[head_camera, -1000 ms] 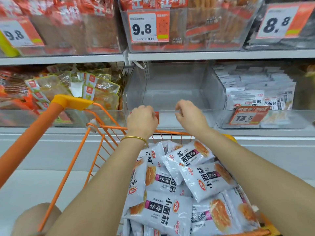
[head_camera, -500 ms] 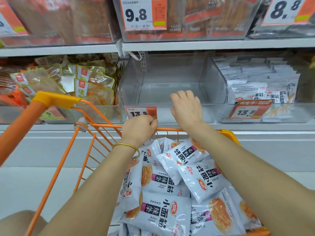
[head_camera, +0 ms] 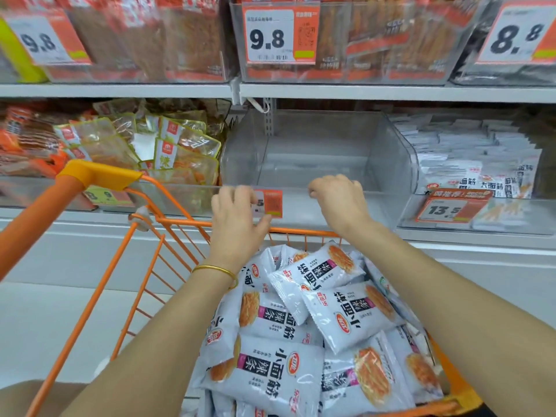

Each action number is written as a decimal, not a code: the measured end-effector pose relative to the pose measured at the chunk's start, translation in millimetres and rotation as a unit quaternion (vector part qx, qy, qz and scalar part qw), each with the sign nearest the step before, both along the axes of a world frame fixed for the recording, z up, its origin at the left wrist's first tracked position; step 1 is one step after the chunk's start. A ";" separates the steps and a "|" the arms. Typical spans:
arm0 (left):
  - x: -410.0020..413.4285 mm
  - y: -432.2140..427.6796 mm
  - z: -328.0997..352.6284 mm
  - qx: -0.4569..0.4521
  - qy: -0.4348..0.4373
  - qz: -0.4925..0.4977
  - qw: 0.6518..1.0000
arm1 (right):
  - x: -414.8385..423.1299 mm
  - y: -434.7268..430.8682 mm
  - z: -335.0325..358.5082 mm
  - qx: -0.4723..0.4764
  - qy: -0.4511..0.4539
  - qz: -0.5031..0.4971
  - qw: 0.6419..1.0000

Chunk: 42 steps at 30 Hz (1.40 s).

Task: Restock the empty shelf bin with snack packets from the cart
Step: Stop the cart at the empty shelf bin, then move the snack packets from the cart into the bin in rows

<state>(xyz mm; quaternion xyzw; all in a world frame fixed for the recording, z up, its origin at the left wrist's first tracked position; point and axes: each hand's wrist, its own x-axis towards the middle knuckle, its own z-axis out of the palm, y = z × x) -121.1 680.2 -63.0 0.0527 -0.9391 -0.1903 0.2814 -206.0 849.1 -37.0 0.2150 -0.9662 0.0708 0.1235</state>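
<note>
1. Two shelf tiers (head_camera: 120, 91) carry clear hard plastic bins, glossy, and the neighbouring ones are full.
2. Orange wire cart (head_camera: 186, 221) sits just below the shelf. Thin metal rods, heaped load.
3. Empty bin (head_camera: 391, 152) is straight ahead above the cart: rigid, see-through, sloped side walls, bare floor.
4. Snack packets (head_camera: 346, 314) are all in the cart, none in the bin. They are white pillowy pouches of slick film with crimped ends. Risk: they are slippery, so a big grab could slide apart and drop between cart and shelf.
5. My right hand (head_camera: 338, 200) is at the bin's front lip with its fingers curled. I cannot tell if it grips the lip. Risk: a tug might drag the light bin forward.
6. My left hand (head_camera: 237, 215) has its fingers spread and holds nothing. It is against the price tag (head_camera: 272, 203) and could knock it loose.
</note>
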 end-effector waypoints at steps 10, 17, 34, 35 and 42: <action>13.1 7.0 2.3 -0.052 -0.060 -0.017 0.997 | 17.4 22.7 -18.5 0.016 -0.096 0.070 0.993; 16.1 15.0 6.9 -0.031 -0.006 -0.017 0.999 | 52.0 41.2 19.9 -0.063 -0.096 0.145 0.983; 19.4 15.6 100.2 0.192 -0.234 -0.140 0.943 | 53.7 24.6 49.0 -0.133 -0.309 0.210 0.918; 12.7 13.8 104.6 0.226 -0.194 -0.128 0.946 | 47.9 21.9 52.7 -0.184 -0.358 0.216 0.890; -38.5 -5.1 82.5 0.209 -0.040 -0.007 0.977 | -22.3 -10.6 50.3 -0.441 -0.457 0.028 0.772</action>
